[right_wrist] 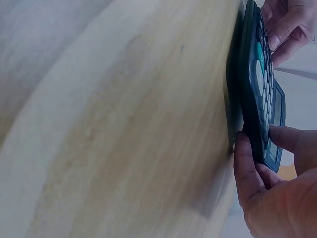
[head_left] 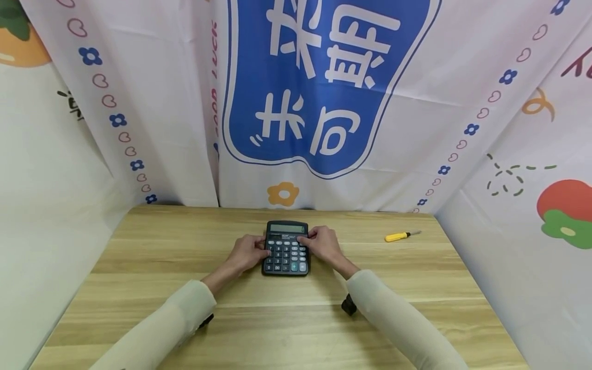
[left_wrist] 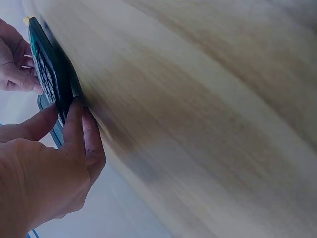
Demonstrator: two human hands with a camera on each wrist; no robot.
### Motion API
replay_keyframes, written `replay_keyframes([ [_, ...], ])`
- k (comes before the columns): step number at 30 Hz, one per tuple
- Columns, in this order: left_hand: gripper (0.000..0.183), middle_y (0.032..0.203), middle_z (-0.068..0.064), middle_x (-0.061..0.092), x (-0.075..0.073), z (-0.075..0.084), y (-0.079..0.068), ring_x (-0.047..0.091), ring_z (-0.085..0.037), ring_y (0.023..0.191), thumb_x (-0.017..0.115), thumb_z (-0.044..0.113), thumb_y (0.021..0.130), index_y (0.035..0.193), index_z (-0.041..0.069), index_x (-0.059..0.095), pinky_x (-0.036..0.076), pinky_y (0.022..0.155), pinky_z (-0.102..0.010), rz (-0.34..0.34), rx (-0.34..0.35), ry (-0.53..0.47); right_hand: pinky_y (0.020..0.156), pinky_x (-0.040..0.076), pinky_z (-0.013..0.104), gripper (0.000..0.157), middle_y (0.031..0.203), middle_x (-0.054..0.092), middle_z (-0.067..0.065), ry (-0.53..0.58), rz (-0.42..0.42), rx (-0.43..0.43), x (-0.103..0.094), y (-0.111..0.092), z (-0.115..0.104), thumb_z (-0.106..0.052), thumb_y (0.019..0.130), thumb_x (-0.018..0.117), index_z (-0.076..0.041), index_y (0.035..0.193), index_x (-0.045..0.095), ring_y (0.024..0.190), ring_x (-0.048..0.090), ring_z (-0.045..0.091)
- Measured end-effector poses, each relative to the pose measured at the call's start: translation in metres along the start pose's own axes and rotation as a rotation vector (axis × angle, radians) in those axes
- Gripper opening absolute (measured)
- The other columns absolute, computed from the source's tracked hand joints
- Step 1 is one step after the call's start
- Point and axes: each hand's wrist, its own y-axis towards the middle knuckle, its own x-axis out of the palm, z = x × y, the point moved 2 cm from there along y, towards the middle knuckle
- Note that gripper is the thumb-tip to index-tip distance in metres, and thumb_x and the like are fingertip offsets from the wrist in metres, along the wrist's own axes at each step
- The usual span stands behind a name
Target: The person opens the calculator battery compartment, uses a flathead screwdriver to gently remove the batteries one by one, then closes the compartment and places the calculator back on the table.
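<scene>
A dark calculator (head_left: pixel 285 257) with grey keys, one green key and a display along its top lies face up near the far side of the table. My left hand (head_left: pixel 248 253) grips its left edge, thumb over the keys and fingers at the side. On the opposite edge, my right hand (head_left: pixel 322 243) pinches the upper right part, thumb on the face near the keys. The left wrist view shows thumb and fingers of the left hand (left_wrist: pixel 54 163) on either side of the casing. In the right wrist view, fingertips of the right hand (right_wrist: pixel 272 178) reach under the calculator's edge (right_wrist: pixel 252 99).
A yellow-handled screwdriver (head_left: pixel 396 237) lies on the wooden table (head_left: pixel 277 329) to the right of the calculator. Printed white cloth (head_left: pixel 407 154) hangs behind the table's far edge, with more on both sides.
</scene>
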Motion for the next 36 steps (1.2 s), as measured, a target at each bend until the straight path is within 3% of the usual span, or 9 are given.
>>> replay_keyframes([
  [10, 0.034, 0.083, -0.008, 0.065, 0.001, -0.001, 0.004, 0.055, -0.016, 0.071, 0.077, 0.002, 0.095, 0.126, -0.009, 0.072, 0.044, 0.061, -0.024, 0.011, 0.027, 0.107, 0.059, 0.052, 0.024, 0.028, 0.076, 0.076, 0.002, -0.027, -0.007, -0.003, 0.003, -0.001, 0.001, -0.03, 0.094, 0.083, -0.003, 0.089, 0.079, 0.064, 0.066, 0.011],
  [15, 0.006, 0.074, -0.005, 0.06, 0.001, -0.001, 0.004, 0.052, -0.015, 0.066, 0.079, 0.004, 0.094, 0.095, -0.001, 0.075, 0.041, 0.058, -0.024, 0.021, 0.097, 0.183, 0.058, 0.051, 0.023, 0.027, 0.075, 0.075, 0.001, -0.012, -0.007, 0.008, 0.002, -0.001, 0.001, -0.03, 0.095, 0.082, -0.003, 0.089, 0.079, 0.063, 0.065, 0.011],
  [19, 0.023, 0.066, -0.001, 0.056, 0.0, 0.001, 0.003, 0.05, -0.013, 0.062, 0.08, 0.005, 0.093, 0.076, 0.004, 0.066, 0.038, 0.057, -0.024, 0.04, 0.151, 0.242, 0.056, 0.051, 0.023, 0.028, 0.076, 0.076, 0.003, -0.001, -0.005, -0.001, 0.002, 0.0, 0.002, -0.029, 0.096, 0.081, -0.002, 0.091, 0.079, 0.061, 0.064, 0.011],
  [23, 0.015, 0.072, -0.007, 0.064, -0.002, 0.004, -0.001, 0.051, -0.014, 0.062, 0.082, 0.007, 0.092, 0.098, -0.005, 0.075, 0.042, 0.057, -0.027, 0.084, 0.21, 0.342, 0.059, 0.054, 0.025, 0.032, 0.086, 0.078, 0.008, 0.009, -0.002, -0.005, 0.001, 0.001, 0.002, -0.029, 0.097, 0.08, 0.002, 0.101, 0.078, 0.066, 0.068, 0.012],
  [25, 0.033, 0.088, -0.016, 0.072, -0.003, 0.005, -0.004, 0.057, -0.018, 0.068, 0.083, 0.009, 0.092, 0.117, -0.009, 0.074, 0.053, 0.063, -0.032, 0.116, 0.253, 0.411, 0.063, 0.058, 0.027, 0.035, 0.093, 0.079, 0.012, 0.011, 0.004, -0.009, 0.0, 0.002, 0.001, -0.03, 0.097, 0.079, 0.004, 0.108, 0.077, 0.071, 0.071, 0.015],
  [27, 0.046, 0.109, -0.024, 0.074, -0.004, 0.007, -0.007, 0.068, -0.026, 0.085, 0.084, 0.01, 0.091, 0.129, -0.011, 0.069, 0.061, 0.078, -0.042, 0.15, 0.298, 0.473, 0.069, 0.061, 0.031, 0.04, 0.099, 0.079, 0.015, 0.006, 0.013, -0.015, -0.001, 0.004, 0.001, -0.031, 0.097, 0.079, 0.005, 0.115, 0.076, 0.078, 0.073, 0.017],
  [29, 0.048, 0.125, -0.028, 0.071, -0.004, 0.009, -0.01, 0.071, -0.036, 0.105, 0.085, 0.011, 0.091, 0.13, -0.011, 0.069, 0.061, 0.092, -0.051, 0.17, 0.335, 0.513, 0.074, 0.063, 0.034, 0.044, 0.103, 0.079, 0.016, 0.002, 0.018, -0.019, -0.001, 0.006, 0.001, -0.032, 0.098, 0.079, 0.005, 0.121, 0.074, 0.084, 0.075, 0.02],
  [31, 0.048, 0.131, -0.028, 0.069, -0.004, 0.011, -0.012, 0.068, -0.042, 0.118, 0.085, 0.013, 0.091, 0.131, -0.008, 0.069, 0.06, 0.095, -0.055, 0.177, 0.36, 0.555, 0.076, 0.063, 0.035, 0.046, 0.104, 0.079, 0.016, -0.002, 0.02, -0.02, -0.002, 0.007, 0.001, -0.032, 0.098, 0.079, 0.005, 0.125, 0.073, 0.087, 0.075, 0.021],
  [36, 0.051, 0.136, -0.025, 0.067, -0.002, 0.016, -0.016, 0.065, -0.041, 0.126, 0.086, 0.018, 0.091, 0.134, -0.005, 0.069, 0.06, 0.095, -0.056, 0.161, 0.398, 0.635, 0.084, 0.063, 0.039, 0.049, 0.111, 0.078, 0.017, 0.003, 0.011, -0.03, -0.002, 0.01, 0.001, -0.033, 0.097, 0.079, 0.003, 0.129, 0.072, 0.097, 0.076, 0.026],
])
